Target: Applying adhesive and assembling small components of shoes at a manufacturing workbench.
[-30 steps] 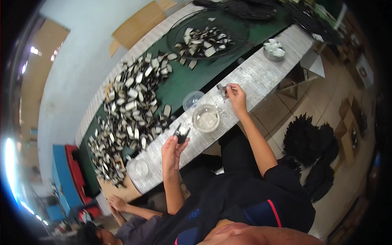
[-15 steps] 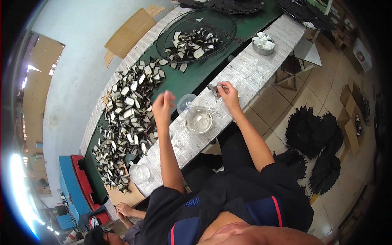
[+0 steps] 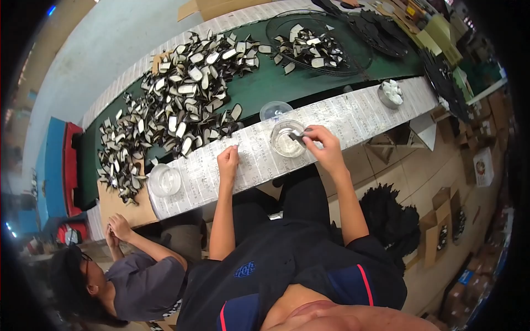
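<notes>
My right hand (image 3: 327, 148) pinches a small dark grey flat piece (image 3: 296, 137) between thumb and fingers. The piece is over the right side of a clear round bowl (image 3: 274, 148) with clear liquid in it; I cannot tell if it touches the liquid. My left hand (image 3: 228, 161) is closed, thumb against curled fingers, above the paper-covered bench edge left of the bowl. Whatever those fingers hold, if anything, is too small to make out. A clear plastic lid (image 3: 275, 110) lies just behind the bowl.
A large heap of black-and-white pieces (image 3: 185, 88) covers the green belt (image 3: 254, 91). Farther right are a wire basket (image 3: 361, 63) and a metal bowl (image 3: 390, 99) of white lumps. Another clear bowl (image 3: 165, 180) is at left, near a co-worker's hands (image 3: 117, 228). Black bundles (image 3: 389, 220) lie on the floor.
My right hand has brought the dark piece from over the paper to the clear bowl. My left hand has drawn back from beside the lid toward the bench edge. The view has turned.
</notes>
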`<state>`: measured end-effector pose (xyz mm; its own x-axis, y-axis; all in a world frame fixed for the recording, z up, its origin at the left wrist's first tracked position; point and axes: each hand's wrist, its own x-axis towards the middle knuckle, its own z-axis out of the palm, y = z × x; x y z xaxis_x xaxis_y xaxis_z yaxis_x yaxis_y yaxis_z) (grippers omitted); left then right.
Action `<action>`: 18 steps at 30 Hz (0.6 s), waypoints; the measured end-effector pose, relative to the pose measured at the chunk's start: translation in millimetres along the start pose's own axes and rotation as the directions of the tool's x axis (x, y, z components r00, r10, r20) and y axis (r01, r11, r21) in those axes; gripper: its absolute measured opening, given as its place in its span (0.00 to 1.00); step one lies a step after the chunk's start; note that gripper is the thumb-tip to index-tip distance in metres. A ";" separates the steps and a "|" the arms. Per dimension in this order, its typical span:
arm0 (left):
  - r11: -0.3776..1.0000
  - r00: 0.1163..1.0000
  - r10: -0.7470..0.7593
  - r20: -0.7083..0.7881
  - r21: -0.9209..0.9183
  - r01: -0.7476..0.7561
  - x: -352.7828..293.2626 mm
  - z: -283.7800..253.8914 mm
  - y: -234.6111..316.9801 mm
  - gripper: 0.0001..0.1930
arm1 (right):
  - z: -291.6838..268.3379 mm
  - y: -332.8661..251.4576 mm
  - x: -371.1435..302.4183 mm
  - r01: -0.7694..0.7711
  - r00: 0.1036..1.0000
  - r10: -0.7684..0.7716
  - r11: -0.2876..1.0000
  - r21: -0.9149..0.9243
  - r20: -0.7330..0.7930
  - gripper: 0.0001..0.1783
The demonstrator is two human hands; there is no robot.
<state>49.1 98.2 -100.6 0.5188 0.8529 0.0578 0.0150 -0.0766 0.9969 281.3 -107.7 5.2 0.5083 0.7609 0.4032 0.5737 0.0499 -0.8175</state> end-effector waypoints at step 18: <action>0.905 0.993 -0.115 0.026 -0.410 0.116 5.7 -10.2 3.1 0.19 | 29.8 -15.8 8.9 0.145 0.980 -0.091 0.938 -0.316 0.179 0.07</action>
<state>43.3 108.1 -96.7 0.5360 0.8422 -0.0587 -0.2771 0.2412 0.9301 257.6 -82.4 9.5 0.3306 0.8565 0.3963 0.8147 -0.0471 -0.5779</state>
